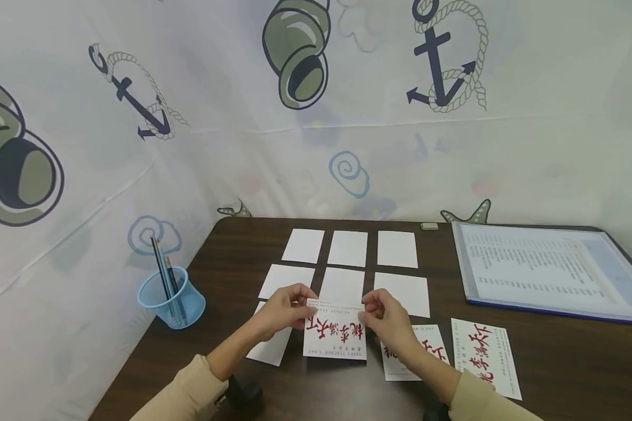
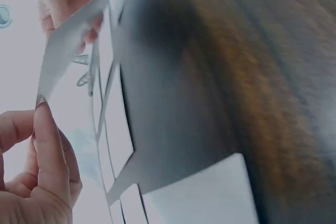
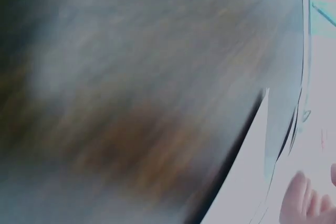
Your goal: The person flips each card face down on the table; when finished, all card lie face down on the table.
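Together we held the printed card between us, left hand and right hand each pinching a far corner above the bench.

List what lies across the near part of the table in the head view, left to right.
Blue pencil cup → left hand → held red-lettered card → right hand → card under the right forearm → card lying at the right.

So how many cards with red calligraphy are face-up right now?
3: one white red-calligraphy card held in both hands, one partly under the right hand, one flat at far right.
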Demonstrator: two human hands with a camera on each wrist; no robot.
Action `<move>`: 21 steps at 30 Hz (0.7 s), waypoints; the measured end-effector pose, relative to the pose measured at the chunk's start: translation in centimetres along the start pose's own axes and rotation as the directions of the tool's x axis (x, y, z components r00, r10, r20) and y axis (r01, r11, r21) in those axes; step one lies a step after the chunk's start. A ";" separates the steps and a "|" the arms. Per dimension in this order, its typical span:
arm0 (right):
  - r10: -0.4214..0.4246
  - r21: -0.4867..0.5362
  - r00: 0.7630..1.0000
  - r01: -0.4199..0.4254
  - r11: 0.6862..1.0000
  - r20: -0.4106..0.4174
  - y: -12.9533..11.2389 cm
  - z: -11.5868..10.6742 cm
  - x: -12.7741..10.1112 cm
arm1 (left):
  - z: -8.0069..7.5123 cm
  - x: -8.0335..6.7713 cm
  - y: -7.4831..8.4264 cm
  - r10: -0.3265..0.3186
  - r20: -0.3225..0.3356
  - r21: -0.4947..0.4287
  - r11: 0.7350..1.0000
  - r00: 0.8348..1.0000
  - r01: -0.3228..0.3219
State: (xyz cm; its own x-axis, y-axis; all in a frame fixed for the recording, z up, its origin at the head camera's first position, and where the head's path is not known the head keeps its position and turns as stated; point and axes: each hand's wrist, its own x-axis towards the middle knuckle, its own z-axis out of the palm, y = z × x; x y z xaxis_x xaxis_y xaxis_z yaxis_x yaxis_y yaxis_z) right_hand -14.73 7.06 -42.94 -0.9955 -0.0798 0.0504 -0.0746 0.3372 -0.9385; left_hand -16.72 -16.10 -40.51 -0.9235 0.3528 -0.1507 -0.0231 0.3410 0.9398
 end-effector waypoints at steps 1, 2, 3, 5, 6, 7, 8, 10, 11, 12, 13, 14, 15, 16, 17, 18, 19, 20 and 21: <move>-0.041 -0.026 0.999 0.040 0.999 -0.029 -0.2 0.2 -0.1 | 0.0 0.1 0.2 -0.005 -0.011 -0.012 1.000 1.000 0.005; -0.086 -0.055 0.995 0.083 0.995 -0.050 -0.4 0.5 -0.2 | 0.1 0.2 0.4 -0.010 -0.023 -0.021 1.000 1.000 0.010; -0.133 -0.078 0.989 0.128 0.989 -0.061 -0.7 0.7 -0.4 | 0.2 0.3 0.6 -0.014 -0.037 -0.026 1.000 0.999 0.013; -0.218 -0.084 0.975 0.213 0.973 -0.049 -1.3 1.5 -0.8 | 0.4 0.5 1.0 -0.009 -0.063 -0.034 0.999 0.998 0.007; -0.254 -0.081 0.967 0.251 0.965 -0.035 -1.6 1.8 -1.0 | 0.6 0.6 1.2 -0.004 -0.075 -0.037 0.999 0.997 0.001; -0.289 -0.075 0.957 0.287 0.955 -0.019 -2.0 2.2 -1.2 | 0.7 0.7 1.4 0.004 -0.088 -0.042 0.999 0.996 -0.008; -0.325 -0.070 0.946 0.324 0.944 -0.004 -2.3 2.6 -1.3 | 0.8 0.8 1.6 0.013 -0.100 -0.047 0.999 0.995 -0.017; -0.384 -0.072 0.923 0.384 0.921 0.013 -2.9 3.2 -1.5 | 1.0 1.0 2.0 0.027 -0.120 -0.060 0.998 0.992 -0.034; -0.405 -0.078 0.914 0.405 0.911 0.015 -3.1 3.4 -1.6 | 1.1 1.1 2.2 0.031 -0.128 -0.068 0.997 0.991 -0.040; -0.418 -0.083 0.908 0.418 0.905 0.013 -3.3 3.5 -1.7 | 1.2 1.2 2.4 0.034 -0.134 -0.076 0.996 0.990 -0.045; -0.427 -0.091 0.904 0.426 0.900 0.010 -3.4 3.6 -1.7 | 1.3 1.2 2.6 0.036 -0.141 -0.083 0.995 0.989 -0.048; -0.426 -0.101 0.905 0.424 0.900 0.008 -3.6 3.6 -1.8 | 1.3 1.2 2.8 0.037 -0.146 -0.091 0.995 0.989 -0.051; -0.418 -0.110 0.908 0.416 0.903 0.006 -3.7 3.7 -1.8 | 1.4 1.2 3.0 0.040 -0.149 -0.099 0.994 0.988 -0.055; -0.412 -0.118 0.911 0.410 0.905 0.004 -3.8 3.7 -1.8 | 1.4 1.2 3.2 0.043 -0.153 -0.108 0.992 0.987 -0.060; -0.411 -0.118 0.912 0.408 0.906 -0.001 -3.8 3.6 -1.9 | 1.5 1.2 3.3 0.048 -0.155 -0.112 0.992 0.987 -0.066; -0.412 -0.117 0.911 0.409 0.905 -0.005 -3.8 3.6 -1.9 | 1.5 1.2 3.4 0.053 -0.155 -0.116 0.991 0.986 -0.072; -0.418 -0.117 0.909 0.414 0.903 -0.010 -3.9 3.6 -1.9 | 1.5 1.2 3.6 0.061 -0.155 -0.119 0.990 0.986 -0.080; -0.424 -0.115 0.906 0.419 0.900 -0.016 -3.9 3.5 -1.9 | 1.5 1.1 3.7 0.069 -0.154 -0.124 0.988 0.986 -0.089; -0.437 -0.115 0.899 0.432 0.895 -0.023 -3.9 3.5 -2.0 | 1.5 1.1 3.9 0.078 -0.153 -0.122 0.988 0.985 -0.097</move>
State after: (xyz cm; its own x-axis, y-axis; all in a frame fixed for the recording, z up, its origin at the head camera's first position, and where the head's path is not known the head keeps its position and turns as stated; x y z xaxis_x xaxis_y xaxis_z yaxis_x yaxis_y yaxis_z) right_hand -12.28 2.62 -40.53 -0.8640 -0.1971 0.4633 -0.5031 0.3749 -0.7787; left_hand -17.29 -13.10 -37.45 -0.9701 0.2410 -0.0287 0.0199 0.1966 0.9803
